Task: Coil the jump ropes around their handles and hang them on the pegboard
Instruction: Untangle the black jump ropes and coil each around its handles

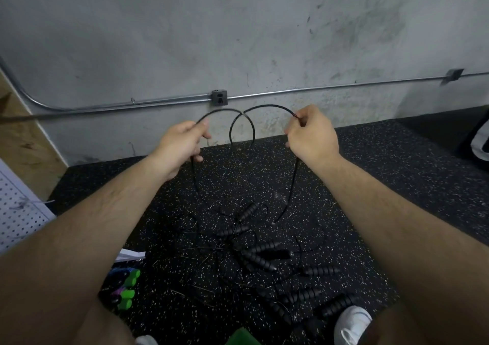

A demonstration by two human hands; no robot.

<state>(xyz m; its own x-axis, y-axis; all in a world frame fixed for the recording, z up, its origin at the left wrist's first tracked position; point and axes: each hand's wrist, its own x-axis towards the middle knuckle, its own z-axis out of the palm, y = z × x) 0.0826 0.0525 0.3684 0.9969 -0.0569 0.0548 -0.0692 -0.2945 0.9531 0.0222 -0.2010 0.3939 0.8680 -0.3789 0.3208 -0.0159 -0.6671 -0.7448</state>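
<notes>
A thin black jump rope (242, 122) arcs in two crossing loops between my hands, held up in front of the grey wall. My left hand (182, 143) grips one loop and my right hand (311, 135) pinches the other at its top. From both hands the rope drops to a tangled pile of black ribbed-handle ropes (264, 254) on the speckled floor. The white pegboard (16, 212) leans at the far left edge, with nothing visibly hanging on it.
Green-capped jump rope handles (127, 289) lie at the lower left beside a white strip. My white shoe (353, 323) stands at the bottom right. A metal conduit with an outlet box (219, 97) runs along the wall. A dark bag (479, 138) sits at the right edge.
</notes>
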